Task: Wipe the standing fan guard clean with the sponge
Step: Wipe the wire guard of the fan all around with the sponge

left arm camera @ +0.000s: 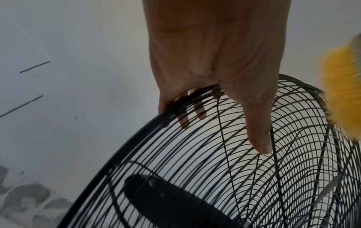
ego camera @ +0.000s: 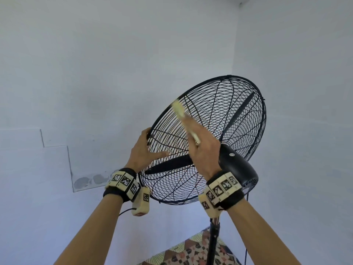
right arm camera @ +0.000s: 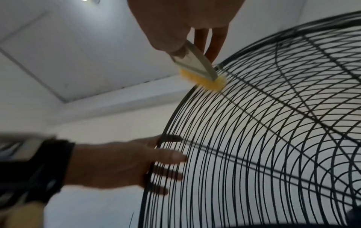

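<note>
I see the standing fan in the room corner, head tilted back, black pole below. Its wire fan guard faces up-left, black blades visible through it, motor housing behind my right wrist. My left hand clamps the guard's left rim: thumb lies over the near wires, fingers wrap behind them. My right hand is closed on the sponge, a yellow piece with a pale backing; it sticks out past the fingertips and presses on the guard wires just inside the upper-left rim, above the left hand. In the right wrist view the yellow edge touches the wires; in the left wrist view it is blurred at the frame's right. Patterned fabric lies below the fan.
</note>
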{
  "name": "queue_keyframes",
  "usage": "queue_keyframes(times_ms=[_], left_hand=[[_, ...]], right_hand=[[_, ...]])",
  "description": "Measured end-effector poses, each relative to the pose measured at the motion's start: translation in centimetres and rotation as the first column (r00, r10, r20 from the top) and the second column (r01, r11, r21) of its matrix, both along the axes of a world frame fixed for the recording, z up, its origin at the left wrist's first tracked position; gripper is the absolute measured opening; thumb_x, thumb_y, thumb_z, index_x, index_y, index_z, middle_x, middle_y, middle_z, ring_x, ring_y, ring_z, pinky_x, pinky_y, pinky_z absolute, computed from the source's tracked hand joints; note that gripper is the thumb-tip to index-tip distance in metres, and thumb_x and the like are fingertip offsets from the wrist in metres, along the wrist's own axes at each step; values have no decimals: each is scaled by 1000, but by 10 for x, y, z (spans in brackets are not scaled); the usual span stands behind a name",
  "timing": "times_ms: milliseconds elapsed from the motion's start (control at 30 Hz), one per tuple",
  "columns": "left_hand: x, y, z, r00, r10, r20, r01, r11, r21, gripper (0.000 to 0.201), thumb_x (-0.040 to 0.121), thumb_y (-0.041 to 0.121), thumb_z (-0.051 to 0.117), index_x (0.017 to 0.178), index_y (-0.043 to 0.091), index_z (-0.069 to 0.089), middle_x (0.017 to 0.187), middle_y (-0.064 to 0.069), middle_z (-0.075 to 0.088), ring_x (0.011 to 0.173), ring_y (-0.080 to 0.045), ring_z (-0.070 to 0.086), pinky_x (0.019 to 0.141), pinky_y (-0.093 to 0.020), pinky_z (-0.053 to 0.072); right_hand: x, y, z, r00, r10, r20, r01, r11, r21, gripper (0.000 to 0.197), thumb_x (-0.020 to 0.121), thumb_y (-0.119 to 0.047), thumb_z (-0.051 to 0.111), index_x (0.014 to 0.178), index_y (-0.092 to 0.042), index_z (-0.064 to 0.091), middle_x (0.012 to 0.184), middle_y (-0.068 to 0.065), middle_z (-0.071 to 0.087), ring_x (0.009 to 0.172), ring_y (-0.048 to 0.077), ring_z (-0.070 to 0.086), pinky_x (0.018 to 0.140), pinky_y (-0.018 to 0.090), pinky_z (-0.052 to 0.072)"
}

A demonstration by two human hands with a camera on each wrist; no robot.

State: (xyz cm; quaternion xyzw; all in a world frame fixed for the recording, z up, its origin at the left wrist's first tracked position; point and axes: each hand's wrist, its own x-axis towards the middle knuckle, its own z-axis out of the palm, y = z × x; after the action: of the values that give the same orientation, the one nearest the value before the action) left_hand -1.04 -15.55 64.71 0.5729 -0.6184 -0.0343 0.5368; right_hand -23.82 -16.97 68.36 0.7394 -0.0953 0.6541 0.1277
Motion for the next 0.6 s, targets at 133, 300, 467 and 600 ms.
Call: queue_keyframes(times_ms=[133, 300, 467, 600], left_hand=[[-5, 3, 24, 995, -95, 7, 95, 995, 24, 76, 94, 38, 73, 154, 29, 29, 141, 6, 51, 129, -16, 49, 110, -38, 37], [-7, -2, 50, 975, -183, -125, 181, 983, -28, 44, 112, 38, 34, 154, 25, 40, 149, 6, 48, 138, -10, 41, 119, -33, 28], [-4, -7, 50, 992, -120, 30, 121, 990, -73, 47, 110, 45, 40, 155, 31, 43, 139, 8, 56, 130, -8, 47, 107, -26, 36], [4, -18, 43, 998, -66, 0, 66, 996, -63, 60, 102, 67, 40, 153, 37, 44, 142, 0, 57, 135, -13, 48, 117, -41, 37]], right_hand=[[-4, -17, 1, 998, -61, -6, 61, 998, -7, 38, 96, -5, 63, 131, -19, 61, 152, 5, 51, 128, 24, 63, 87, 44, 63], [2, -9, -44, 904, 8, -427, -19, 1000, -23, 53, 93, -4, 63, 138, -27, 48, 156, 4, 48, 115, 28, 70, 75, 44, 66], [-15, -24, -20, 999, 33, 6, -33, 983, 179, 60, 102, -12, 55, 158, -24, 36, 142, 16, 61, 105, 26, 74, 79, 43, 65], [-1, -16, -46, 983, -20, -182, 48, 987, 153, 75, 89, 10, 66, 156, -12, 40, 150, 18, 51, 132, 35, 58, 93, 50, 59]])
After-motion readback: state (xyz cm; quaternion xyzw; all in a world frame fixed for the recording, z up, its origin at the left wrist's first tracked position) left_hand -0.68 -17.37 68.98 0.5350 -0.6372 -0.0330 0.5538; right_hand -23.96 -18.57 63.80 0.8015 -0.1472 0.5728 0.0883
